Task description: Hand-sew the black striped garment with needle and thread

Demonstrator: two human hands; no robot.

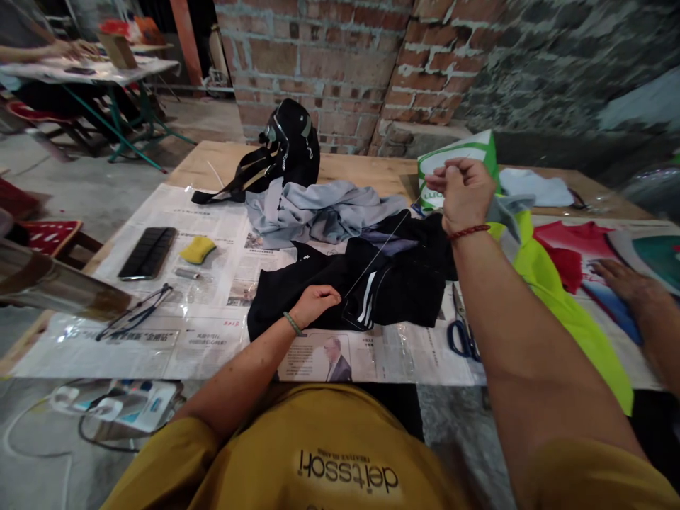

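A black garment (313,278) with white stripes lies bunched on the newspaper-covered table before me. My left hand (317,304) is closed on its edge, fingertips pinched together near the stripes. From the cloth beside these fingers a thin pale thread (376,256) slants up, taut, towards my right hand (465,191). That hand is raised to the right above the cloth, thumb and fingers pinched. Whether a needle is between them is too small to tell. Dark-handled scissors (463,333) lie right of the garment. Grey cloth (324,212) is heaped just behind it.
On the left are a phone (147,253), yellow sponge (197,248), glasses (139,312) and a brown tumbler (64,283). A black bag (297,145) and green-white packet (483,152) stand behind. Neon-yellow cloth (568,304) and another person's hand (624,280) are at right.
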